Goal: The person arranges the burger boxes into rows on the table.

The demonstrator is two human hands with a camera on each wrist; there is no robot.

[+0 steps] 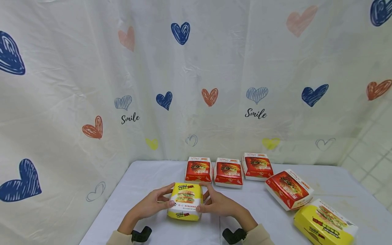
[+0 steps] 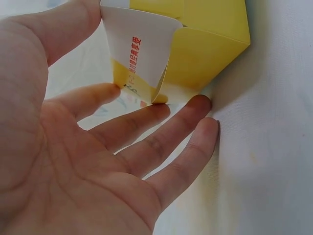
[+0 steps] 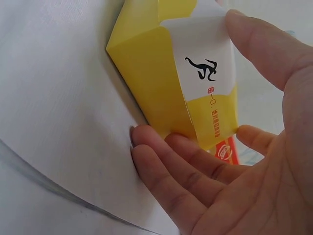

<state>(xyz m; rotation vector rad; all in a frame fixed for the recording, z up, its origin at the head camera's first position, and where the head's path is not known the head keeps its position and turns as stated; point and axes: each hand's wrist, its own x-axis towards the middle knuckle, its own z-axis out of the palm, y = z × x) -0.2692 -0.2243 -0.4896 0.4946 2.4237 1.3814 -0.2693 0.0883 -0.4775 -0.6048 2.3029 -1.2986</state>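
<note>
A yellow and white burger box point(image 1: 185, 201) sits on the white-covered table, its lid folded down and a burger picture on top. My left hand point(image 1: 152, 205) holds it by the left side, thumb on the near part and index finger at the far corner. From the right, my right hand point(image 1: 221, 203) grips it the same way. In the left wrist view the thumb point(image 2: 73, 29) meets the box's upper edge, while fingers lie along its far side. The right wrist view shows the right thumb point(image 3: 259, 44) at the edge and lower fingertips close to the tablecloth.
Several red burger boxes stand behind: one point(image 1: 198, 169) straight beyond my hands, another point(image 1: 228, 172) beside it, a third point(image 1: 257, 166) farther right. A tilted red box point(image 1: 289, 189) touches a second yellow burger box point(image 1: 326, 223) at the right. A heart-printed curtain point(image 1: 220, 68) hangs behind the table.
</note>
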